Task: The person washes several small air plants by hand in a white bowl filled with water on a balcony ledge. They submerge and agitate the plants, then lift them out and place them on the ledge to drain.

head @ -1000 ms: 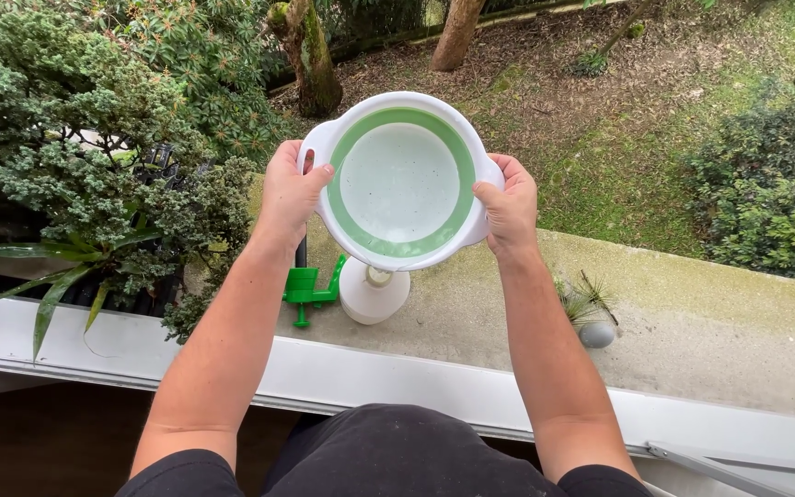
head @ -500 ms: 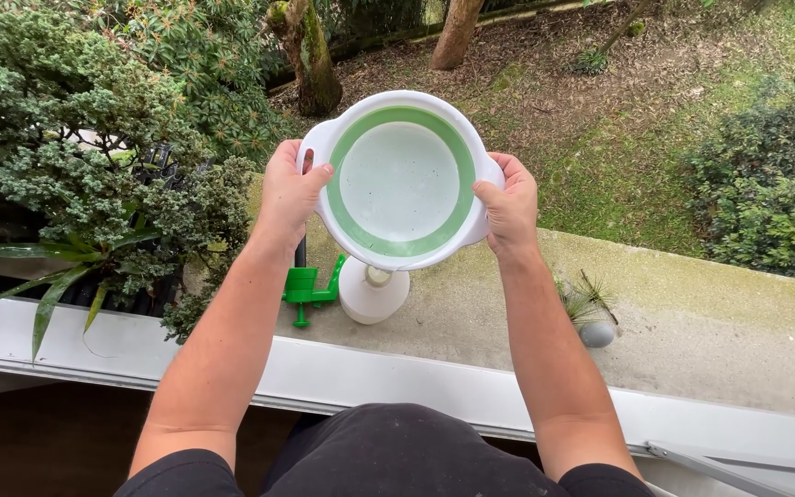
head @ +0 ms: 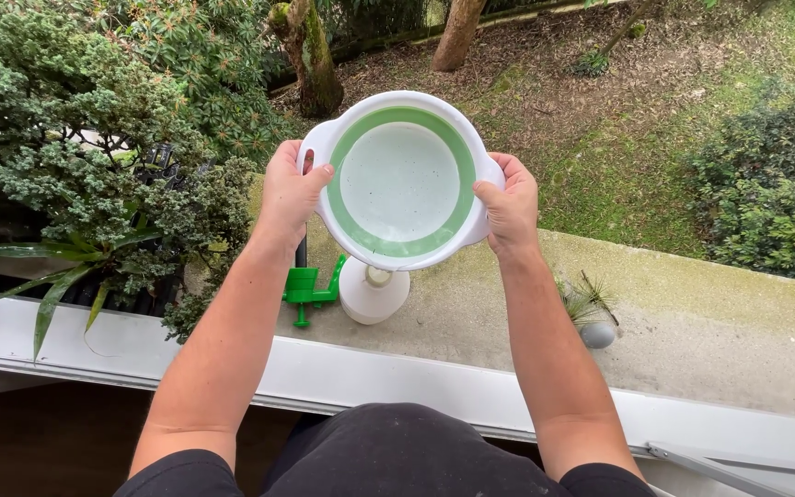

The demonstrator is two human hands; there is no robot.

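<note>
Nearest the camera, below the bowl: two bare forearms rising from a dark shirt, past a white window frame (head: 342, 377). Above that frame, held out over the mossy concrete ledge (head: 692, 322): a round white bowl (head: 404, 179) with a green inner ring, gripped at both side handles. Left hand (head: 292, 193) clamped on the left handle, thumb hooked over the rim; right hand (head: 510, 204) clamped on the right handle, thumb likewise on the rim.

Likely plastic, so probably light, stiff and not fragile; smooth, perhaps slippery if wet. Best held at those two handles, level, with thumbs on top. Hard to tell whether filled with clear water or empty: pale floor with faint specks only.

Directly under the bowl, on the ledge: a white spray bottle (head: 374, 293), its top hidden by the bowl, with a green trigger (head: 310, 290) to its left. Right of the bowl, lower: a small grey pot with spiky leaves (head: 591, 317). Beyond the bowl, far down: shrubs (head: 66, 138), tree trunks (head: 310, 55), lawn (head: 637, 166).
</note>
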